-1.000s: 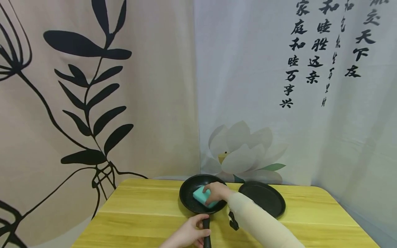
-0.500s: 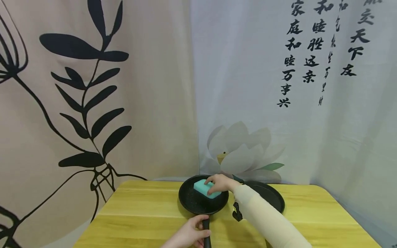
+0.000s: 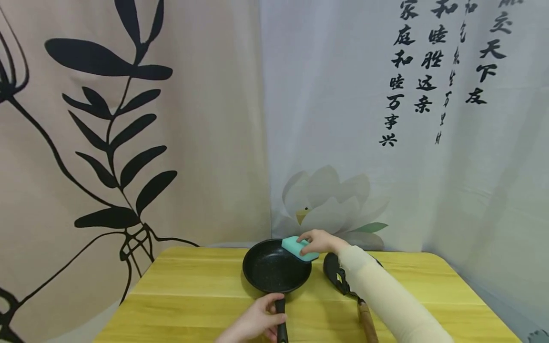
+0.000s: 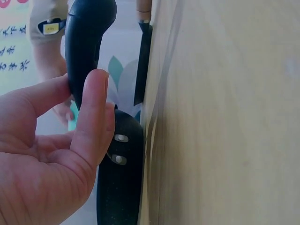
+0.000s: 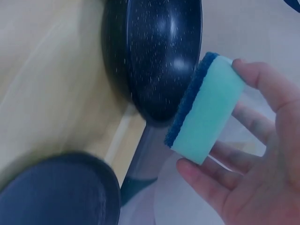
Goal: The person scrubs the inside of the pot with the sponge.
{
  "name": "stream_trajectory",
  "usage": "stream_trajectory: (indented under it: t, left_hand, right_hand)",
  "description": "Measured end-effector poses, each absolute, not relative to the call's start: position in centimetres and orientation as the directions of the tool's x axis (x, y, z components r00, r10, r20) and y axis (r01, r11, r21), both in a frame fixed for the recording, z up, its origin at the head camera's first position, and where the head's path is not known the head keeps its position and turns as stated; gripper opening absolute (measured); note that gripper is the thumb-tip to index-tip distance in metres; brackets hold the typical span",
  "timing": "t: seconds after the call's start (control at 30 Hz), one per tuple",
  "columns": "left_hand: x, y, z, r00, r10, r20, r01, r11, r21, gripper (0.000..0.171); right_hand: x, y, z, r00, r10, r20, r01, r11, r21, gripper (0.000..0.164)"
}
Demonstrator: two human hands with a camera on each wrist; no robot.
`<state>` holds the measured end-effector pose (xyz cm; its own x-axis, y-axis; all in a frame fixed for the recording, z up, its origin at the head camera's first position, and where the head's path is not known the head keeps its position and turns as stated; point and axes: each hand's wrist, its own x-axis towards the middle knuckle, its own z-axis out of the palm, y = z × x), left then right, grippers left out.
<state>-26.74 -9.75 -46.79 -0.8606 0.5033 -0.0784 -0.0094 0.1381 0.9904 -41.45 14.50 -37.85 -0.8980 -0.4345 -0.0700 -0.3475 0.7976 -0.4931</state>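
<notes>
My left hand grips the black handle of a speckled black frying pan, which stands near the table's back edge. In the left wrist view, thumb and fingers lie around that handle. With its fingertips my right hand pinches a turquoise sponge by its edges. The sponge overlaps the pan's upper right rim in the head view. Its dark blue scouring side faces the pan in the right wrist view, tilted beside the rim.
A flat black pan lies to the right of the frying pan, its wooden handle toward me. My right forearm hides much of it. A printed curtain hangs behind the yellow wooden table.
My right hand has carried the sponge from the middle of the frying pan up to its right rim. The left hand keeps its hold on the handle.
</notes>
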Motion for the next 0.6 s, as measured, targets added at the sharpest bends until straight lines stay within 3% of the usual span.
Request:
stream_trajectory:
  t: [0.6]
  left_hand:
    - [-27.0,-9.9,-46.7,-0.849,0.518,-0.106,-0.028,0.156,0.987,0.057]
  right_hand:
    - [-40.5,20.5,-36.0,-0.931,-0.362,-0.042,-0.293,0.813,-0.503,0.051]
